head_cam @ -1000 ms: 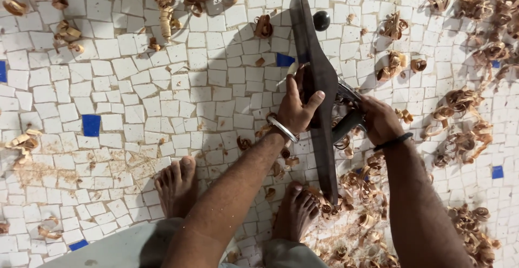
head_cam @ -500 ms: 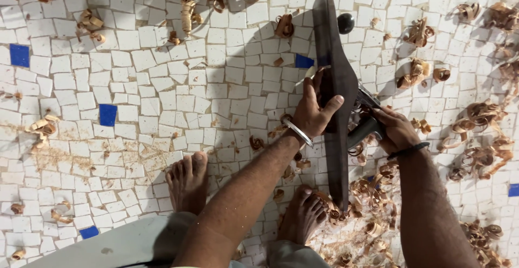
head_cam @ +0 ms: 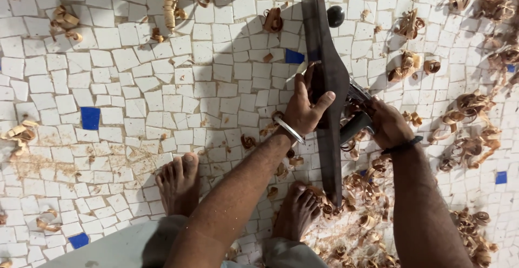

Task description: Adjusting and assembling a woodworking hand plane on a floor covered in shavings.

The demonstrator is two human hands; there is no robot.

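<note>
Right now the long dark piece of wood (head_cam: 323,78) is standing on its end on the tiled floor (head_cam: 119,84), with its bottom tip just beside the right foot (head_cam: 296,209). The left hand (head_cam: 304,108) is wrapping its fingers (head_cam: 300,84) tight around the middle of the wood. The right hand (head_cam: 385,123) is closing around the dark handle of a cutting tool (head_cam: 356,122), which is pressing against the side of the wood.

The wood could be slipping, I think, because only one hand is steadying it and its tip is resting on smooth tile. If the tool is jumping off the edge, it could be hitting the left hand, which is very near it. Both feet are bare, and the left foot (head_cam: 177,184) is close too, so falling wood could be hurting toes. Curly wood shavings (head_cam: 470,106) are lying all around and may be making the floor slippery.
</note>
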